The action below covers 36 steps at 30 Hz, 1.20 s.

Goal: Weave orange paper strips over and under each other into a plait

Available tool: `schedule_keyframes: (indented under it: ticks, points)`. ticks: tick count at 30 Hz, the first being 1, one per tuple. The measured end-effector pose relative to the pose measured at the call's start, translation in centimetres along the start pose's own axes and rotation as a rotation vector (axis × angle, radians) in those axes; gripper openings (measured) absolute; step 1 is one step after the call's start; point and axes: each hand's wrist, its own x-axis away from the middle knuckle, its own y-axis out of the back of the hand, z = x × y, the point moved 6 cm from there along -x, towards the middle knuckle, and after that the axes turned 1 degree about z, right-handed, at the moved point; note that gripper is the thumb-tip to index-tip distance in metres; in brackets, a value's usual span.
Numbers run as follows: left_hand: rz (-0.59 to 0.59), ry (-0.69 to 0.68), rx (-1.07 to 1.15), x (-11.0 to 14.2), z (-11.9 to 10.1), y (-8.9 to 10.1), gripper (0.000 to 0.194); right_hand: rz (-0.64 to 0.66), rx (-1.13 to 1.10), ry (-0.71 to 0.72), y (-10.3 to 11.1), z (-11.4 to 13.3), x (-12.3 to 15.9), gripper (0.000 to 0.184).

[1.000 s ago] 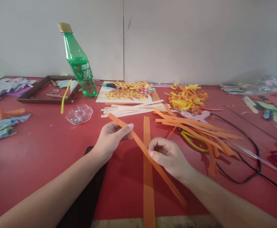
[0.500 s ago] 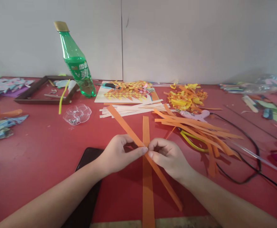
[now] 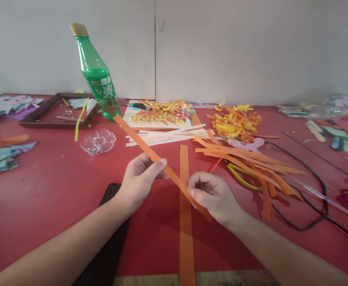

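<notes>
A narrow orange paper strip slants from upper left to lower right above the red table, held between both hands. My left hand pinches it near its middle, thumb on top. Closer to its lower end, my right hand grips the same strip between thumb and fingertips. Beneath the hands, a wider orange paper strip lies lengthwise on the table, reaching the near edge. A pile of loose orange strips is to the right of my right hand.
Pale strips lie ahead, below woven yellow-orange pieces. A green bottle, wooden frame and clear flower-shaped dish stand left. A pink glue gun with a black cord is right. A black phone-like slab lies under my left forearm.
My left hand slid down the strip to my right hand, then moved back up and left. The strip has shifted up and left through my right hand, leaving a shorter lower end.
</notes>
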Motion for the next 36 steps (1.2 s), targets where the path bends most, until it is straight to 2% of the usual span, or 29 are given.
schedule_keyframes:
  ticks: [1,3,6,8,11,17,22,26,33,36]
  points:
    - [-0.009,-0.018,-0.002,0.0,-0.1,0.1,0.019,-0.001,-0.001,-0.004,0.0,0.0,0.0,0.01]
    - [0.049,-0.013,-0.023,0.2,-0.2,-0.2,0.023,-0.009,0.012,0.007,0.1,0.0,0.1,0.01]
    - [0.241,0.048,-0.186,0.7,0.0,-1.5,0.026,-0.025,0.042,0.04,0.4,0.1,0.1,0.011]
    - [0.328,0.079,-0.351,1.1,0.3,-2.2,0.025,-0.022,0.041,0.041,0.4,0.1,0.1,0.011]
    - [0.345,0.099,-0.491,1.2,0.6,-2.5,0.022,-0.002,0.029,0.02,0.1,0.0,0.0,0.012]
    - [0.355,0.045,-0.371,0.9,0.4,-2.7,0.016,-0.017,0.028,0.027,0.0,0.1,0.0,0.012]
    - [0.25,0.032,-0.289,0.8,0.1,-2.1,0.018,-0.016,0.016,0.042,0.1,0.0,0.0,0.012]
    - [0.169,-0.034,-0.188,0.7,-0.6,-1.6,0.017,-0.017,-0.016,0.026,0.3,-0.3,0.0,0.014]
    - [-0.035,-0.102,-0.136,0.6,-0.7,0.0,0.021,-0.049,-0.048,0.073,0.8,-0.1,-0.1,0.01]
    - [-0.049,-0.128,-0.132,0.7,-0.8,0.1,0.022,-0.062,-0.069,0.084,0.9,-0.1,-0.1,0.009]
